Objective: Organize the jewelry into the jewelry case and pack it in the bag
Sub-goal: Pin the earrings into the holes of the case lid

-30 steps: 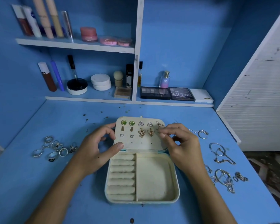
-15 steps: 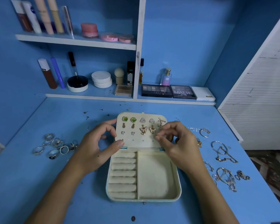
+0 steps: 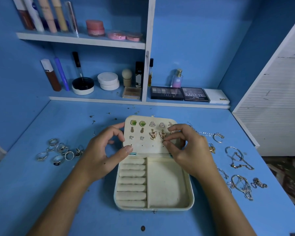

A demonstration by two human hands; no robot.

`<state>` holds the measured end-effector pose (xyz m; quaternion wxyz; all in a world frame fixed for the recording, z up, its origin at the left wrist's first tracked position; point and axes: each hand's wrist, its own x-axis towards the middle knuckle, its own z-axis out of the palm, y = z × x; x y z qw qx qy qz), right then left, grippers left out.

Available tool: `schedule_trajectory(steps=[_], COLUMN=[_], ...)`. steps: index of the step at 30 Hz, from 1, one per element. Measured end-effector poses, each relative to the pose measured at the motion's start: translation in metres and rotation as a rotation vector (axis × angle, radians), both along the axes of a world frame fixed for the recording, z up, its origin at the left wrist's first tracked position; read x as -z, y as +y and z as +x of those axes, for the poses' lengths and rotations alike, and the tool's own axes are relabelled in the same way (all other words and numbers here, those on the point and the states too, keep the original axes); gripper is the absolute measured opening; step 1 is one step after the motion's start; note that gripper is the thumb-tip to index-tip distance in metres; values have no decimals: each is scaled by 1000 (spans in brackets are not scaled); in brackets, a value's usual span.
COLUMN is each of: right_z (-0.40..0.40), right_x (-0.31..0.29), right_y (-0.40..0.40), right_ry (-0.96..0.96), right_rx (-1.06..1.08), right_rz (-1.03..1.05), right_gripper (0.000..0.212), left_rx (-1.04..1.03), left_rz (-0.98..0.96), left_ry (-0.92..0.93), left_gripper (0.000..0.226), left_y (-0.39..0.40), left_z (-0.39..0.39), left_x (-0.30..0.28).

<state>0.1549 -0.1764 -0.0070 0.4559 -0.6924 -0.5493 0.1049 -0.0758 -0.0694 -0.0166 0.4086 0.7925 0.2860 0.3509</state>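
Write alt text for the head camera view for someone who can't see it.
Two hands work at an open cream jewelry case on a blue desk: the left hand steadies the earring-filled lid while the right hand pinches something small against it. Rings lie left, chains and bracelets right.

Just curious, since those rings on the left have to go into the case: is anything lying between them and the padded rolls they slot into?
Only the left hand, which holds the lid's edge, lies between the rings and the ring rolls. The rolls themselves hold nothing, and the case lies open.
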Motion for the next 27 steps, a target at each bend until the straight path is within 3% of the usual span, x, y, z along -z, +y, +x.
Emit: schedule_trajectory(steps=[11,19,27], right_z=[1,-2,-5], right_x=[5,0,1], right_y=[4,4,6], right_ry=[-93,157,175], right_rx=[31,-26,-10], right_rz=[65,24,55], right_gripper=[28,36,39], left_rx=[-2,-6,-6], left_rz=[6,13,16], left_ry=[6,-7,-13], left_gripper=[29,26,26], left_y=[0,0,-1], left_z=[0,0,0], left_x=[0,-1,-3])
